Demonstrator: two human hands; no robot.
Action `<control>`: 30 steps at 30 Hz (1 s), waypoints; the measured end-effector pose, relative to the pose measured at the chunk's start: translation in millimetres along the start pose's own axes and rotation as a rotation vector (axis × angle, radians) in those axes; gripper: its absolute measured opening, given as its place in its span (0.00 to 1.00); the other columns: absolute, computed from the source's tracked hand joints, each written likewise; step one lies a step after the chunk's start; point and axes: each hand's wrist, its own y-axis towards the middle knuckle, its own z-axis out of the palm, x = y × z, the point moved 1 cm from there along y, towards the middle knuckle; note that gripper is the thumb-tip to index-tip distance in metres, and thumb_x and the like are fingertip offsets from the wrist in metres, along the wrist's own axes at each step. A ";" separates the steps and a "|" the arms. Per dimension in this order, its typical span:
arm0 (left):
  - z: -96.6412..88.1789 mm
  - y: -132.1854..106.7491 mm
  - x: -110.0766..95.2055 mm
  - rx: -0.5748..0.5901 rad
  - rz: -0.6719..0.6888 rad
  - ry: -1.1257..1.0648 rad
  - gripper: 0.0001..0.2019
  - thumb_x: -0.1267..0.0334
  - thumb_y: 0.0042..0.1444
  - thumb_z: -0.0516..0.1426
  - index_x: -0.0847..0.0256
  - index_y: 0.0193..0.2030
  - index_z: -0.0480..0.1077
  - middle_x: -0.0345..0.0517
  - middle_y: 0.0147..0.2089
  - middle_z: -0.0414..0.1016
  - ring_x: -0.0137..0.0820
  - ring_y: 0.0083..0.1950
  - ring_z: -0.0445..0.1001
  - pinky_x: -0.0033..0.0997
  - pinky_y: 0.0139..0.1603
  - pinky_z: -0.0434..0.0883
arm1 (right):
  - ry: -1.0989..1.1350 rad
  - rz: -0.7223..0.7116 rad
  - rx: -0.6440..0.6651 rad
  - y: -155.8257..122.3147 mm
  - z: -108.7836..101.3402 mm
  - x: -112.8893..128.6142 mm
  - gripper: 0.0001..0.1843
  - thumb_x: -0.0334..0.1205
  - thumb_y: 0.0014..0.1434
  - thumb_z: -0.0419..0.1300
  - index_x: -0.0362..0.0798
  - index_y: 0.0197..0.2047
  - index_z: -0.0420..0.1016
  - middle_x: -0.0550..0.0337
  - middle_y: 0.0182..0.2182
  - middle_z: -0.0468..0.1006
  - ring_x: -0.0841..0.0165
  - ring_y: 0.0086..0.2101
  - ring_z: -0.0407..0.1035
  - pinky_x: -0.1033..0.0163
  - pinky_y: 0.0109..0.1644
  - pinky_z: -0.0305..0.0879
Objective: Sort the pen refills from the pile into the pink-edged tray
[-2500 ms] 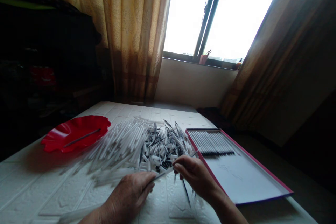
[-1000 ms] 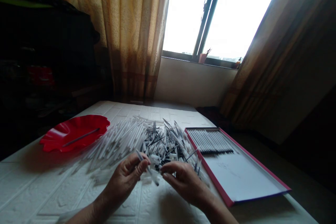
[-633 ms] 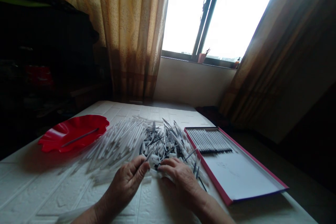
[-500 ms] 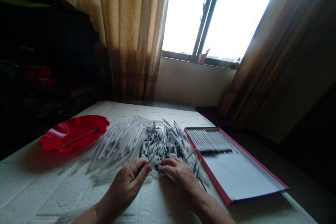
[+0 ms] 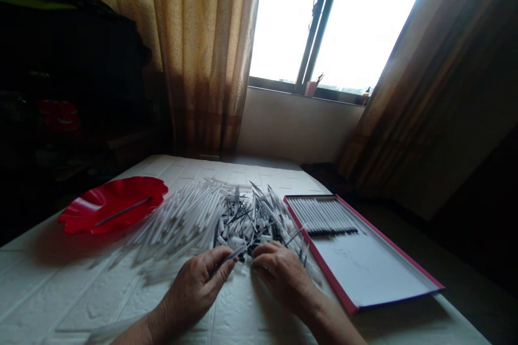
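A big heap of white pen barrels (image 5: 182,221) and thin dark refills with small white caps (image 5: 253,221) covers the middle of the white table (image 5: 81,291). My left hand (image 5: 198,285) rests at the heap's near edge, its thumb and forefinger pinched on a thin grey pen part (image 5: 229,256). My right hand (image 5: 281,275) lies just beside it, fingers curled down onto the loose refills and caps; what they grip is hidden.
A red wavy-edged dish (image 5: 111,210) with one dark stick in it sits at the left. A flat red-rimmed tray (image 5: 388,280) at the right holds a row of finished pens (image 5: 321,215) at its far end. Curtains and a window stand behind.
Both hands have dropped from a raised position down to the near edge of the heap. The left hand still pinches a thin part; the right hand now presses on the loose pieces.
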 end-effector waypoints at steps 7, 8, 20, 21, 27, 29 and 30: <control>-2.8 1.3 1.2 -0.017 -0.003 0.021 0.14 0.57 0.66 0.51 0.59 0.37 0.74 0.40 0.31 0.78 0.33 0.33 0.79 0.24 0.34 0.68 | 0.008 0.004 0.009 -0.8 -1.1 -1.0 0.11 0.26 0.57 0.64 0.52 0.35 0.84 0.60 0.38 0.84 0.64 0.39 0.75 0.63 0.45 0.66; -3.3 1.8 1.8 -0.021 -0.003 0.024 0.14 0.57 0.66 0.51 0.60 0.37 0.74 0.41 0.31 0.78 0.34 0.34 0.79 0.25 0.35 0.68 | 0.009 0.007 0.009 -1.0 -1.5 -1.1 0.11 0.26 0.56 0.64 0.51 0.35 0.84 0.60 0.37 0.84 0.64 0.39 0.75 0.63 0.45 0.66; -4.3 3.9 4.1 -0.034 -0.010 0.056 0.15 0.56 0.66 0.50 0.60 0.37 0.74 0.41 0.31 0.78 0.34 0.33 0.79 0.25 0.35 0.69 | 0.025 0.033 -0.018 -5.6 -13.1 -8.0 0.11 0.23 0.52 0.64 0.49 0.31 0.82 0.59 0.34 0.83 0.64 0.38 0.75 0.64 0.43 0.67; -4.4 3.8 3.9 -0.034 -0.008 0.057 0.15 0.56 0.66 0.50 0.60 0.37 0.74 0.41 0.31 0.78 0.34 0.33 0.79 0.25 0.35 0.69 | 0.026 0.037 -0.027 -5.5 -14.2 -8.8 0.11 0.23 0.52 0.63 0.49 0.31 0.82 0.59 0.34 0.83 0.63 0.38 0.75 0.63 0.43 0.67; -5.4 4.2 0.6 -0.018 0.007 0.058 0.15 0.56 0.66 0.49 0.60 0.36 0.74 0.40 0.30 0.77 0.32 0.32 0.78 0.24 0.33 0.68 | 0.039 0.089 -0.140 -4.9 -21.8 -14.5 0.09 0.27 0.59 0.60 0.47 0.34 0.80 0.55 0.37 0.82 0.63 0.39 0.75 0.61 0.45 0.68; -5.5 4.0 0.0 -0.019 0.009 0.060 0.15 0.56 0.66 0.49 0.60 0.36 0.74 0.40 0.30 0.77 0.32 0.32 0.78 0.24 0.33 0.68 | 0.035 0.104 -0.169 -4.7 -22.3 -15.9 0.08 0.29 0.60 0.59 0.47 0.36 0.80 0.54 0.38 0.82 0.63 0.40 0.75 0.60 0.46 0.69; -5.6 3.8 0.0 -0.021 0.010 0.062 0.15 0.56 0.66 0.49 0.60 0.36 0.74 0.40 0.30 0.77 0.32 0.32 0.78 0.24 0.33 0.68 | 0.031 0.110 -0.178 -4.5 -22.0 -16.2 0.08 0.29 0.60 0.59 0.47 0.36 0.80 0.54 0.38 0.82 0.63 0.40 0.75 0.60 0.46 0.69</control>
